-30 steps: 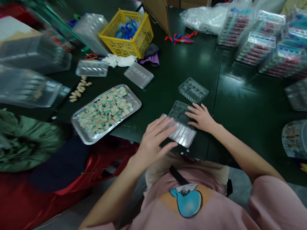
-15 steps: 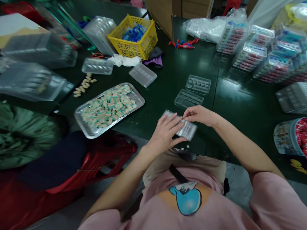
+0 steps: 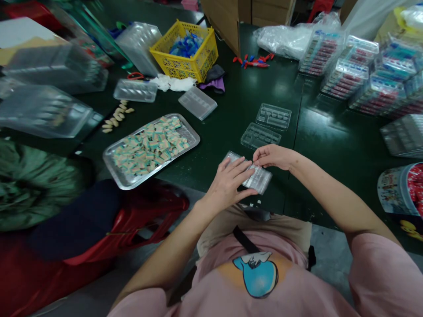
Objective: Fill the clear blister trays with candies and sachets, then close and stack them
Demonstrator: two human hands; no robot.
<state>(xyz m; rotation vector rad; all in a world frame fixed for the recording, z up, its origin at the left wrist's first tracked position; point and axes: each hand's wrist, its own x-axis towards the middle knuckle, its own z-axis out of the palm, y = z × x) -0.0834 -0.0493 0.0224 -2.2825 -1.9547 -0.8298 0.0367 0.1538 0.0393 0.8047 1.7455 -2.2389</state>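
Note:
A clear plastic tray stack (image 3: 259,179) lies near the front table edge. My left hand (image 3: 229,178) rests across its left part, fingers spread and nothing visibly gripped. At its upper edge my right hand (image 3: 271,157) has thumb and fingertips pressed together; what they hold, if anything, is too small to tell. Just beyond are two clear compartment trays, one nearer (image 3: 260,136) and one farther (image 3: 273,116). To the left, a metal tray (image 3: 194,137) holds many small beige and green pieces.
A yellow basket (image 3: 198,66) with blue items stands at the back, beside a purple cloth (image 3: 215,84). Filled clear packs (image 3: 345,79) are stacked at the right, above a round tub (image 3: 393,187). Another clear tray stack (image 3: 198,103) lies behind the metal tray.

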